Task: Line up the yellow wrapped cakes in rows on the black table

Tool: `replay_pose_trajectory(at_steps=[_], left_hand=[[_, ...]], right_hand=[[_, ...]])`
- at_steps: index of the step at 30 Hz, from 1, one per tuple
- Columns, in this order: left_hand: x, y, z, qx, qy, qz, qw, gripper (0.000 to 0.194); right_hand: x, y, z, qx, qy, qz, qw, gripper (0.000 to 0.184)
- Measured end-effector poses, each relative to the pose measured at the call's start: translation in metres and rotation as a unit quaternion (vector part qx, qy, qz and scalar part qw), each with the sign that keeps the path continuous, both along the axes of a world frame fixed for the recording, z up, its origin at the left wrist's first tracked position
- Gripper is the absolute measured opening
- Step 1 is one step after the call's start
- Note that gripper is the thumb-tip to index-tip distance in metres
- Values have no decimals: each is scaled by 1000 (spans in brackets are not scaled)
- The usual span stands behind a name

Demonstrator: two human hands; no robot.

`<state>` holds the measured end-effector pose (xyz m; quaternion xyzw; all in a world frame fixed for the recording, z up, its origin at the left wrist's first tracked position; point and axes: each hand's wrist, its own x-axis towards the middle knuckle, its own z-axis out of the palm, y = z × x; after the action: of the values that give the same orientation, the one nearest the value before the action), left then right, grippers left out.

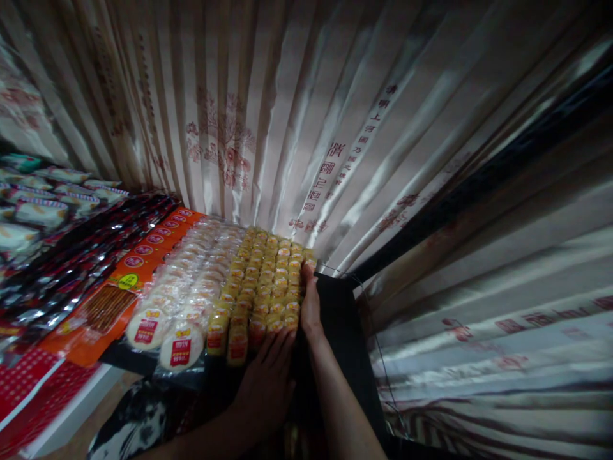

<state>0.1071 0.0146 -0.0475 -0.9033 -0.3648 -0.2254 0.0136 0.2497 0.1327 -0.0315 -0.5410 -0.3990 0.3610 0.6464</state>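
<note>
1. Yellow-wrapped packs stand in close rows on the black tabletop, ahead of the left hand and to the left of the right hand.
2. Left hand: open, fingers extended and close together, touching the near end of the rows.
3. Right hand: open, extended along the rows' right side, touching it. The two hands are apart from each other, at adjoining sides; neither is closed around a pack.
4. Labels on the yellow packs are orange and white; wording too small to read.
5. Clear-wrapped round white items, immediately left, bear red labels with white characters, not reliably legible.
6. Orange packaging, further left, carries repeated oval logos and a yellow-green badge; lettering illegible.
7. Pleated curtain behind: vertical Chinese writing, beginning "清明上河圖".
</note>
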Motion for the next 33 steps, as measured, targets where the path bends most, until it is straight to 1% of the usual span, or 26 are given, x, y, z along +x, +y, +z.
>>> replay_pose_trajectory(at_steps=[3,8,11,13,16,19,21,23,25,28,33], left_hand=[[0,0,2,-1,0,3,1000,59],[1,0,3,-17,-8,6,1000,58],[1,1,3,-18,-8,-3,1000,56],[1,1,2,-13,-10,-2,1000,56],[1,1,0,-13,-11,2,1000,57],[1,0,-3,-28,-13,1,1000,59],[1,0,-4,-38,-18,1,999,61],[1,0,-6,-47,-20,3,999,62],[2,1,-6,-52,-21,3,998,62],[2,1,-6,-53,-25,6,998,62],[3,0,-5,-52,-32,10,998,62]], right_hand=[[1,4,0,-10,-19,4,1000,63],[0,7,-1,-20,2,17,1000,63],[3,8,-5,-26,-8,24,999,63],[6,8,-7,-24,-24,15,999,64],[12,8,-8,-9,-71,-15,997,65],[20,14,2,7,-156,-37,987,63],[25,22,12,13,-233,-28,972,61],[29,32,21,20,-306,-5,952,59],[32,41,27,24,-354,16,935,58],[33,47,27,15,-381,37,924,58],[32,45,24,7,-377,31,926,60]])
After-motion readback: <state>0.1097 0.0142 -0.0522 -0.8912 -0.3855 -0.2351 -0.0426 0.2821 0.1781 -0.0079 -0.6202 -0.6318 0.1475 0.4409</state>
